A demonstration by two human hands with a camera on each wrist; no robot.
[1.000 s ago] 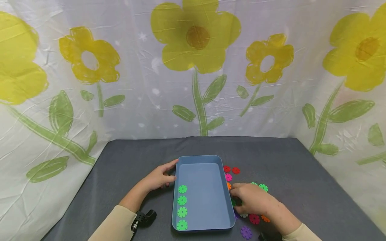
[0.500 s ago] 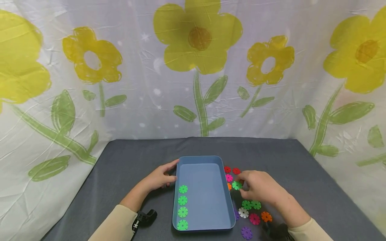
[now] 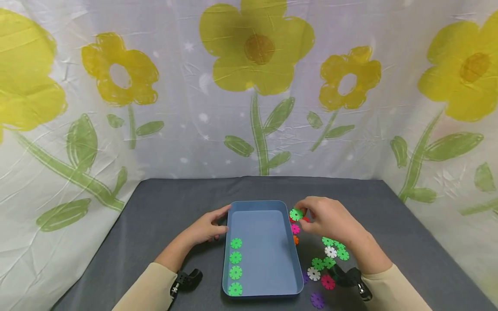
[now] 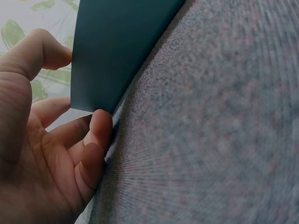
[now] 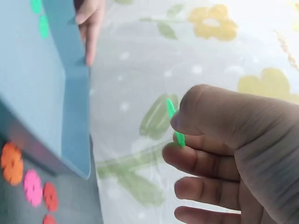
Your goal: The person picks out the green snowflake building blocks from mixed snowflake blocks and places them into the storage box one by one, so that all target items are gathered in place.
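Observation:
A blue tray (image 3: 289, 250) lies on the grey table, with several green snowflake discs (image 3: 235, 266) in a column along its left side. My left hand (image 3: 205, 229) rests against the tray's left rim (image 4: 112, 51), thumb on the far corner, fingers relaxed. My right hand (image 3: 324, 218) hovers just right of the tray's far right corner and pinches a green disc (image 3: 296, 214) between thumb and fingers; the disc (image 5: 174, 122) shows edge-on in the right wrist view. The tray (image 5: 70, 102) lies to the left there.
Loose discs lie right of the tray: red, pink (image 3: 295, 229) and orange by its rim, then green, white (image 3: 330, 251), magenta (image 3: 327, 281) and purple (image 3: 317, 299) ones nearer me. Wrist camera mounts (image 3: 186, 278) sit by both sleeves. A flowered cloth hangs behind the table.
My right hand picked a green disc out of the loose pile, lifted it and carried it away from me towards the tray's far right corner. The left hand stayed put.

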